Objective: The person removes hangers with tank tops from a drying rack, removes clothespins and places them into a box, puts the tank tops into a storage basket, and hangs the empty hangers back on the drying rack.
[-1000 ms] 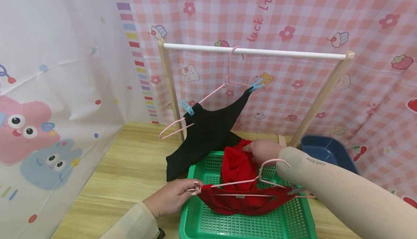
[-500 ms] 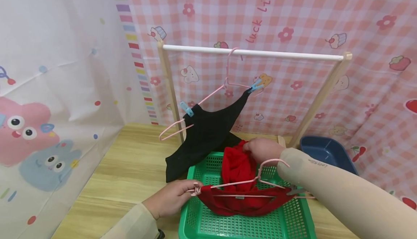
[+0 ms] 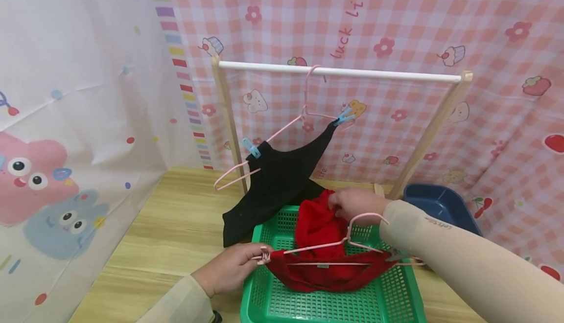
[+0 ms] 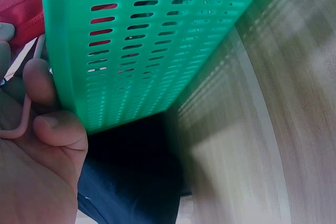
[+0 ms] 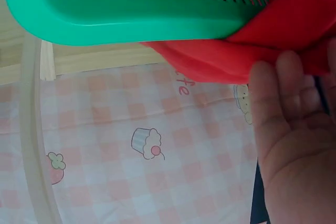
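Note:
A red top hangs from a pink hanger, clipped near both ends, over the green basket. My left hand grips the hanger's left end beside a pink clip; in the left wrist view the hanger wire runs between the curled fingers. My right hand holds the far part of the red top at the basket's back rim. The right wrist view shows the fingertips against the red cloth; the thumb is hidden there. A grey clip sits on the right end.
A black top hangs on another pink hanger with blue clips from the rack's white bar, its lower part draping over the basket's back left. A dark blue tub stands at the right rear of the wooden table.
My right hand has shifted slightly, and the far part of the red top has bunched a little to the left. The left hand keeps its hold on the hanger.

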{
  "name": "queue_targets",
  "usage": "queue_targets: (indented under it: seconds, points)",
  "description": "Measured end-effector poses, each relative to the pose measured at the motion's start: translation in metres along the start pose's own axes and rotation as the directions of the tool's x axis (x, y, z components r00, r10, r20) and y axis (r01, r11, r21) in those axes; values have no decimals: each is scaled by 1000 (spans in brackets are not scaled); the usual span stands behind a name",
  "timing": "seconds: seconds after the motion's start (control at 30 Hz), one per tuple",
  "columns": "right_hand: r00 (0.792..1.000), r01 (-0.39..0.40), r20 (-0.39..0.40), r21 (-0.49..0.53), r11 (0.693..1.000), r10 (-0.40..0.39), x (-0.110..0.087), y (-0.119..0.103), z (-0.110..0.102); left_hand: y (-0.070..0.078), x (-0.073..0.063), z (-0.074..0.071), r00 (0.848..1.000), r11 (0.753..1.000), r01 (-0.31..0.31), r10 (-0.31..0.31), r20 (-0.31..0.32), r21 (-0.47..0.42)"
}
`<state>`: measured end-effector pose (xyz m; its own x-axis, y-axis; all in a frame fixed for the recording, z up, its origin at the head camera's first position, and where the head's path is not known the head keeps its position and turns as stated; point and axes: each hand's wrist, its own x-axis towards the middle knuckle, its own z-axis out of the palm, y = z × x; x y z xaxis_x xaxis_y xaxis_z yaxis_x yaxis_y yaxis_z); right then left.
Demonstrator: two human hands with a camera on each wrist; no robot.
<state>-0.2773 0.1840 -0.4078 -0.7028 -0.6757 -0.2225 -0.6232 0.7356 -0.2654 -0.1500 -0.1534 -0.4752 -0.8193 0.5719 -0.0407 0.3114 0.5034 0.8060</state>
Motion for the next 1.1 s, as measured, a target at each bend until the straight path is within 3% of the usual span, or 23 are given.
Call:
queue_targets:
  seconds: [0.1, 0.2, 0.43, 0.6, 0.83, 1.1]
  points:
    - [997, -49, 61, 38, 998, 47, 0, 1, 3, 0, 0, 0, 1000, 1000, -4, 4, -4, 7]
    - [995, -47, 84, 10, 999, 46, 2, 3, 8, 0, 0, 0, 1000, 1000, 2, -1, -4, 8]
    - [1000, 23, 0, -157, 987, -24, 9, 8, 16, -1, 0, 1, 1000, 1000, 0, 0, -3, 10]
    - [997, 44, -48, -189, 981, -54, 10, 9, 16, -4, 0, 1, 1000, 1000, 8, -8, -4, 16]
    - [996, 46, -75, -99, 994, -54, 1, 5, 8, -4, 0, 1, 1000, 1000, 8, -8, -4, 21]
    - [1000, 11, 23, 32, 999, -12, -9, -3, -4, -4, 0, 2, 1000, 1000, 12, -11, -3, 16]
